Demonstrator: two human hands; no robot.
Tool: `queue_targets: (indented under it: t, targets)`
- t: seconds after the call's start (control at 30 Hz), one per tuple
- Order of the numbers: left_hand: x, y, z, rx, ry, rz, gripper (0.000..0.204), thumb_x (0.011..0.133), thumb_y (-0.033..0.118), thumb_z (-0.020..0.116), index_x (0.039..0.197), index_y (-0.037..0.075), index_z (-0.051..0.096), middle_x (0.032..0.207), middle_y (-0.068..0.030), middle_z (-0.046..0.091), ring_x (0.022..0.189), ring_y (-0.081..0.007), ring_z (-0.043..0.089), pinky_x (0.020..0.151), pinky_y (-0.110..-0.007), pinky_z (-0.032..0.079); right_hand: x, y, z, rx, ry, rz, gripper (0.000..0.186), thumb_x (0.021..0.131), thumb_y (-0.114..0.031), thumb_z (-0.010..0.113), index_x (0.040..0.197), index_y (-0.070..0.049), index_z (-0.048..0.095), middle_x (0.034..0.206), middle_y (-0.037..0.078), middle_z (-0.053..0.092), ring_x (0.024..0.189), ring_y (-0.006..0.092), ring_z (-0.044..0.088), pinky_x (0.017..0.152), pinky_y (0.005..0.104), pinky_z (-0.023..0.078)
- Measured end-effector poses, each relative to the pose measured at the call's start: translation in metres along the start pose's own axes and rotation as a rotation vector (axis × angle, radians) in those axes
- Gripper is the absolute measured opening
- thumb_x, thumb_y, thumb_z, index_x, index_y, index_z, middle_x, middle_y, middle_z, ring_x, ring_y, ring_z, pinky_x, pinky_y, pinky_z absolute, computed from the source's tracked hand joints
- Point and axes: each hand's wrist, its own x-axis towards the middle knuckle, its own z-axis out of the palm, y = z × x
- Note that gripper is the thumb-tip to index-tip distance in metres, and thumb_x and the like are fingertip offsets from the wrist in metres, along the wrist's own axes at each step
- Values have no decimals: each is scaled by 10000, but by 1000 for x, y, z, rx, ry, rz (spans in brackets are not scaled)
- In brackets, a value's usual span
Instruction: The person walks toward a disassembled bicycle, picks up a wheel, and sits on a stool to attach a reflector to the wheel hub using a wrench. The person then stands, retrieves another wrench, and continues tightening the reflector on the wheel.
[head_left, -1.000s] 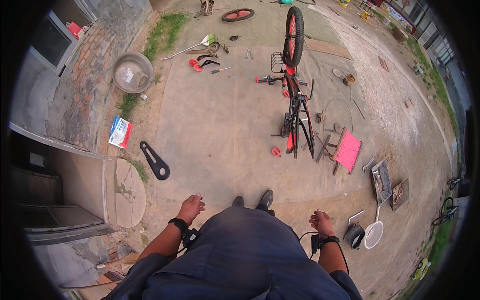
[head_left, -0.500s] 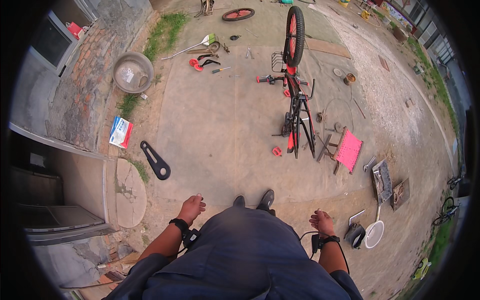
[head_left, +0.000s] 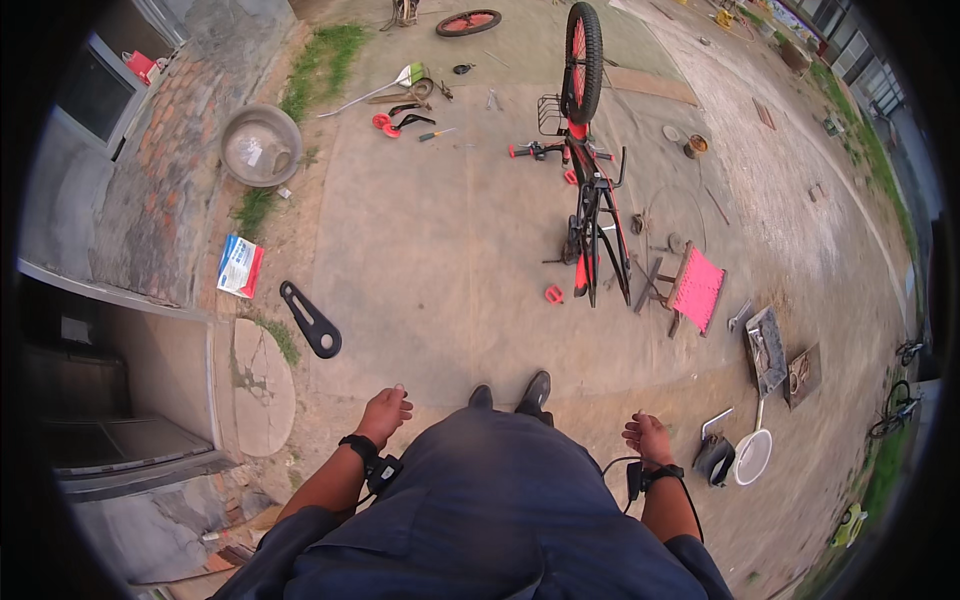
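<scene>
Both of my hands hang at my sides and hold nothing. My left hand has its fingers loosely bent and slightly apart, and the black chain guard on the ground is nearest to it. My right hand is also relaxed, fingers half spread, to the left of a dark container. Ahead of me a black and red bicycle stands upside down, its knobby-tyred wheel up in the air. A red pedal lies on the ground near the frame.
A pink-topped folding stool, metal toolboxes and a white strainer are to the right. At left are a large basin and a printed box. A screwdriver and a loose wheel lie farther off.
The bicycle and the stool sit slightly higher and more to the left in view. My hands keep nearly the same pose, empty in both frames.
</scene>
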Motion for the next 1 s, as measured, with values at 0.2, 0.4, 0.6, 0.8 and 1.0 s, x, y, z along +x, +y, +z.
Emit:
queue_targets:
  t: [0.2,0.4,0.6,0.8,1.0]
  targets:
    - [8,5,-4,36,-38,18,514,1069,476,455,1246,13,593,1068,-121,711,886,-190,678,776,-331,523,-13,13,-2,16,37,25,412,1020,-410,598,1178,-30,615,946,88,701,779,177,688,641,290,529]
    - [16,8,2,61,-88,-16,495,1065,470,473,1225,20,603,1034,-99,702,864,-166,664,767,-315,507,-34,32,-16,68,93,40,385,1016,-403,606,1160,-46,635,962,80,709,792,161,685,654,281,520]
    - [21,28,40,191,-136,-18,499,1078,463,440,1253,20,591,1072,-121,710,884,-195,679,768,-331,524,-49,64,-50,132,183,145,390,1013,-404,609,1164,-45,635,977,82,711,806,163,691,657,281,522]
    - [24,61,86,253,-110,-20,498,1075,464,446,1245,20,596,1063,-117,709,885,-195,677,775,-331,522,-22,68,-86,221,177,161,394,1004,-398,624,1174,-43,628,959,87,710,794,169,693,634,275,518]
    - [26,95,170,259,-101,-25,522,1059,489,480,1243,17,604,1038,-102,702,874,-172,667,771,-318,510,33,44,-157,266,170,152,393,1000,-391,630,1179,-42,626,949,89,709,767,168,686,621,272,509]
